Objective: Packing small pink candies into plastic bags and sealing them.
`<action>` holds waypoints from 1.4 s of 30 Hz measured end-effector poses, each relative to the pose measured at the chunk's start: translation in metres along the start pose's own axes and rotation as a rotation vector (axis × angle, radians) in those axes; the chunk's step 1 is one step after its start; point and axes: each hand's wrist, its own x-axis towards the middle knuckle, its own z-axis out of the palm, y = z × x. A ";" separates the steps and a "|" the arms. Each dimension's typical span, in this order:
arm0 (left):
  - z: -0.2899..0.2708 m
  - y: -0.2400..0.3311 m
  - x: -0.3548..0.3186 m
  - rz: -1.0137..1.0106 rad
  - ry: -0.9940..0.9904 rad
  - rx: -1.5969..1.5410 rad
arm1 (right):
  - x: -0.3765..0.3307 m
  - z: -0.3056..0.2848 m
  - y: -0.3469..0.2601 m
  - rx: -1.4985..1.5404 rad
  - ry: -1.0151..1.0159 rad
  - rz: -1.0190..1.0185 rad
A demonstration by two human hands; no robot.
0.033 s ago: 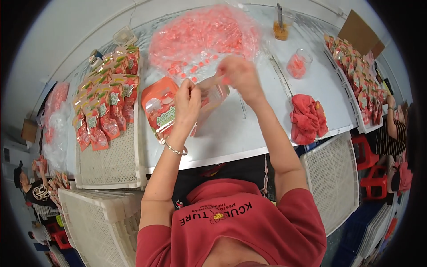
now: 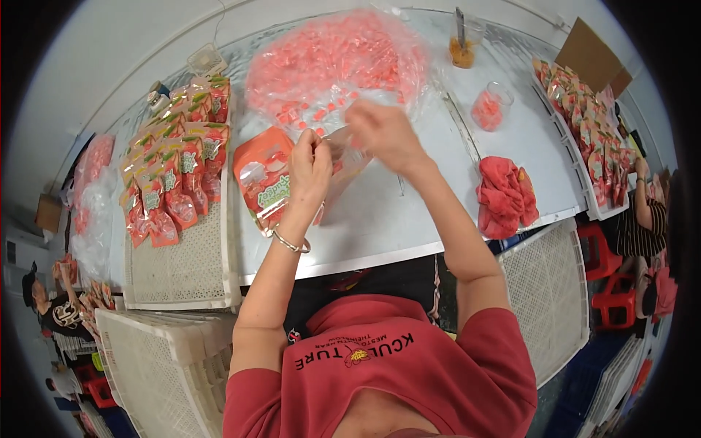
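Observation:
My left hand [image 2: 309, 164] is closed, its fingers pinching the top edge of a plastic pouch. An orange printed panel [image 2: 255, 169] shows to the left of that hand, and a clear, silvery part [image 2: 345, 159] shows to its right. Whether both belong to one pouch I cannot tell. My right hand [image 2: 387, 135] is at the clear part's far edge, its fingers curled and smeared by motion. Whatever it may hold is hidden. Just beyond both hands, a large clear bag [image 2: 336, 62] of pink-red pieces lies spread, some pieces loose at its near side.
Filled red pouches [image 2: 171, 175] cover a white mesh tray [image 2: 171, 277] at left; another loaded tray [image 2: 573, 150] stands at right. A red cloth [image 2: 504, 197], a jar of pink pieces [image 2: 489, 109] and a cup [image 2: 461, 51] are on the table. Other people work at both sides.
My right hand has shifted slightly left, toward my left hand. The left hand stays almost in place, still pinching the pouch.

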 end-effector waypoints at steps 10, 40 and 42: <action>0.012 -0.029 0.008 -0.040 0.084 -0.047 | 0.017 0.042 0.019 -0.350 0.081 -0.303; -0.091 -0.003 -0.002 -0.045 0.265 -0.169 | 0.056 -0.009 -0.013 0.267 -0.518 -0.114; -0.133 -0.003 -0.004 0.165 0.321 -0.062 | 0.105 -0.020 0.027 0.234 -0.298 0.124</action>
